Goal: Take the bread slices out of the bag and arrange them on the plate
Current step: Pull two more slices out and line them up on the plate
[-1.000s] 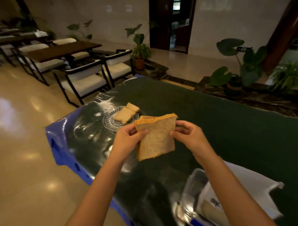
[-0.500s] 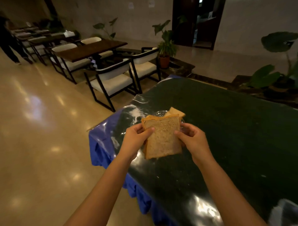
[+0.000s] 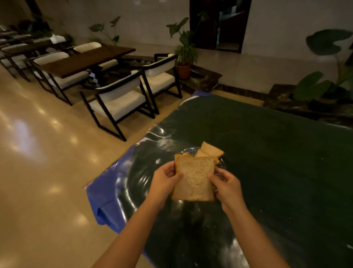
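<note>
No legible text, label, brand, number or sign is present. Two pale paper sheets (image 3: pixel 149 1) are fixed to the light-coloured rear wall (image 3: pixel 145 21) at the top edge of the view; their content is too small and blurred to read.

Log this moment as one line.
hands: left, right grip tan bread slice | above glass plate | plated slices: two

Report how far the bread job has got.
Done: two tan bread slices already lie on the clear glass plate. In hand: left hand and right hand grip a large square brown bread slice above the plate's near edge. Left: setting it down. The bag is out of view.
</note>
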Demonstrator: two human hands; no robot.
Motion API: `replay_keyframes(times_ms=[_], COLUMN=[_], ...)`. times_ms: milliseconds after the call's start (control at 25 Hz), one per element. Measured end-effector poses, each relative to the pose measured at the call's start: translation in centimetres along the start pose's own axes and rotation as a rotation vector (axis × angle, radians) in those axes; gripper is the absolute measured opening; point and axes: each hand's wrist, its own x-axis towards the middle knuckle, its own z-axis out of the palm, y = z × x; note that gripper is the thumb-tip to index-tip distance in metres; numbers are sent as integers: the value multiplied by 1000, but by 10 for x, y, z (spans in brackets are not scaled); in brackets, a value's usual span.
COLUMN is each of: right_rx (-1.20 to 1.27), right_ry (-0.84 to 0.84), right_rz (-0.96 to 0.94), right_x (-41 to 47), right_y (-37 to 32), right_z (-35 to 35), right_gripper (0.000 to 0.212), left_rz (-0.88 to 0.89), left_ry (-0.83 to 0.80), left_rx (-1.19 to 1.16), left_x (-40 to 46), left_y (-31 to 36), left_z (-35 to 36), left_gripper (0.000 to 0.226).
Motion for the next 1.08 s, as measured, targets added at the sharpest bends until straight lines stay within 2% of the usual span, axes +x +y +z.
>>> replay_keyframes(times_ms=[280, 360, 520, 680, 920, 1080], right_rx=[25, 34, 45, -22, -221, -377], right_ry=[274, 369, 476, 560, 598, 603], right_rz=[68, 76, 102, 132, 157, 166], right_x=[61, 75, 99, 117, 140, 144], right_y=[47, 58, 76, 85, 89, 91], right_z=[26, 35, 51, 57, 54, 54], right_gripper=[30, 31, 34, 36, 36, 35], left_rz=[-95, -103, -106, -113, -133, -93], left_ry=[-236, -330, -419, -467, -506, -470], left_rx=[180, 208, 214, 243, 272, 344], left_x=[88, 114, 150, 169, 192, 195], left_y=[-48, -61, -80, -95, -111, -119], left_z=[-2, -3, -4, -2, 13, 12], left_gripper=[44, 44, 42, 40, 46, 33])
